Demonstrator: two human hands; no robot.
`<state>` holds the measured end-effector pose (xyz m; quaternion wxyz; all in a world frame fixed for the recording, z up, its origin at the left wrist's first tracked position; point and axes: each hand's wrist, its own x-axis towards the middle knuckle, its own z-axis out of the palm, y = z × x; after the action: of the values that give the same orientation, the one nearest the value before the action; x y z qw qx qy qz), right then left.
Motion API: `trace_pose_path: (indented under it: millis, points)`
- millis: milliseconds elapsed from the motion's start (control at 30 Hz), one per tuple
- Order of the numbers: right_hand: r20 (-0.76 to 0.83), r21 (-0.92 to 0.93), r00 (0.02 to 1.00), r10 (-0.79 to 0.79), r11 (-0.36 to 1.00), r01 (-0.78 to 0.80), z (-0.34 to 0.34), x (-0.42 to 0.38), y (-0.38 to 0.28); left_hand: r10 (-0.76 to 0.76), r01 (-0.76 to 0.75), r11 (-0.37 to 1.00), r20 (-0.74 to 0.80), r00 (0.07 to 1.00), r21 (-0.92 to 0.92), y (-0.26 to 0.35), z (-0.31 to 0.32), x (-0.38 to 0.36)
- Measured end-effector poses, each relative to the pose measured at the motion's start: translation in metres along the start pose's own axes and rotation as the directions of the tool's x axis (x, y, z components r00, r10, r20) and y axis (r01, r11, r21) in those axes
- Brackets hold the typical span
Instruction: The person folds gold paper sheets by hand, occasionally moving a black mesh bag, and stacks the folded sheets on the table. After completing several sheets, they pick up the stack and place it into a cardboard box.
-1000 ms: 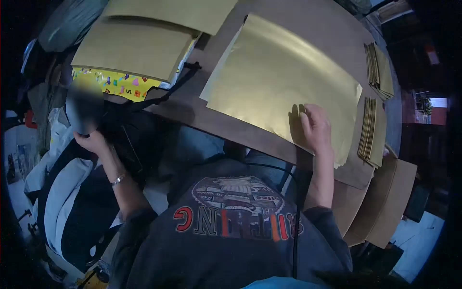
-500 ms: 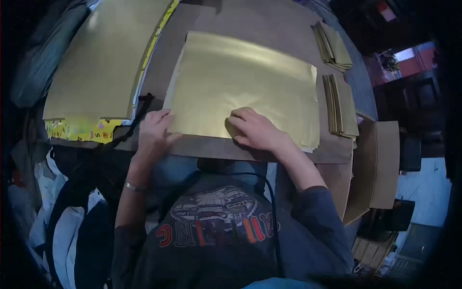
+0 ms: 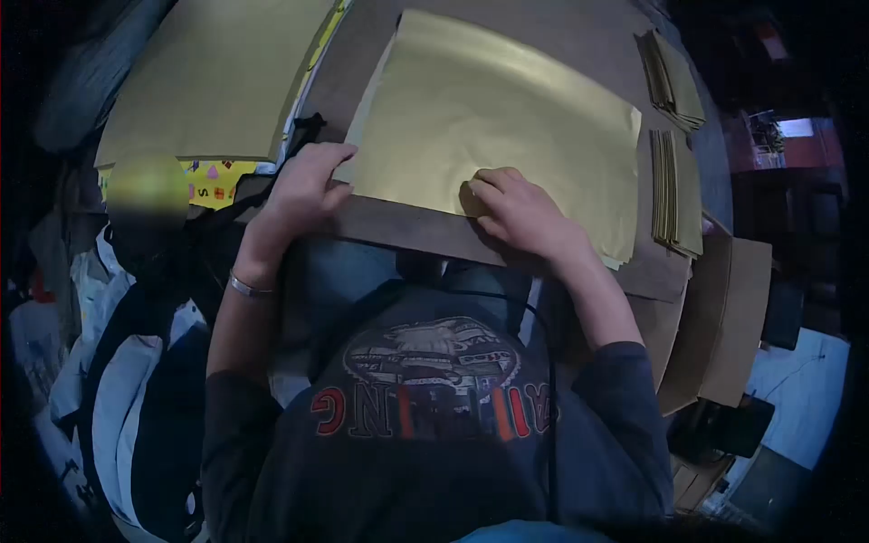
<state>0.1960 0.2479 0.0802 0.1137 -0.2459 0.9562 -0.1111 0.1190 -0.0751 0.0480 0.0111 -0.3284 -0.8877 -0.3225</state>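
Note:
A stack of shiny gold paper sheets (image 3: pixel 507 109) lies tilted on the brown board-covered table, with paler sheet edges showing at its left side. My left hand (image 3: pixel 308 185) is at the stack's front left corner, thumb and fingers apart, nothing seen between them. On the front edge of the stack rests my right hand (image 3: pixel 525 213), its fingers curled down on the top sheet and the thumb near the edge. The paper is slightly wrinkled around these fingers; the fingertips are partly hidden.
A larger gold-brown sheet pile (image 3: pixel 217 81) with yellow patterned paper (image 3: pixel 217 181) under it lies at left. Two folded gold bundles (image 3: pixel 674 81) (image 3: pixel 677 195) sit at the right edge. An open cardboard box (image 3: pixel 738 317) stands at lower right. A black strap (image 3: pixel 303 131) lies near my left hand.
The view has shifted, so the table sits higher and further right in it. My left hand has opened slightly at the corner; the right hand stays on the front edge.

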Motion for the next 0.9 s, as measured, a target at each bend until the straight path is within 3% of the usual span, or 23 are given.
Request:
trace_pose_path:
  millis: [100, 200, 333, 467, 733, 767, 900]
  points:
    - [-0.079, 0.006, 0.996, -0.049, 0.999, 0.050, 0.009, 0.003, 0.001, 0.184, -0.187, 0.974, 0.030, 0.982, 0.131, 0.008, -0.004, -0.002]
    - [-0.149, -0.033, 0.988, -0.051, 0.998, 0.047, 0.018, 0.001, 0.001, 0.175, -0.190, 0.965, 0.095, 0.980, 0.180, 0.010, -0.007, 0.001]
    - [-0.206, -0.026, 0.978, -0.026, 0.999, 0.021, 0.017, 0.001, -0.002, -0.024, -0.030, 0.967, 0.211, 0.977, 0.252, 0.006, -0.008, 0.011]
    - [-0.302, -0.025, 0.953, 0.019, 0.999, -0.028, 0.028, 0.005, 0.004, -0.097, 0.081, 0.992, 0.167, 0.981, 0.100, -0.007, -0.002, 0.005]
    - [-0.492, -0.039, 0.869, -0.060, 0.998, 0.047, 0.033, 0.010, 0.000, -0.025, 0.027, 0.999, 0.069, 0.997, -0.034, -0.011, -0.002, -0.004]
    - [-0.491, -0.039, 0.869, -0.060, 0.998, 0.046, 0.035, 0.011, -0.001, -0.087, 0.087, 0.996, 0.080, 0.993, -0.002, -0.011, 0.002, -0.002]
    - [-0.444, -0.064, 0.895, -0.047, 0.998, 0.021, 0.039, 0.012, -0.001, -0.081, 0.081, 0.997, 0.061, 0.995, -0.001, -0.011, 0.002, -0.002]
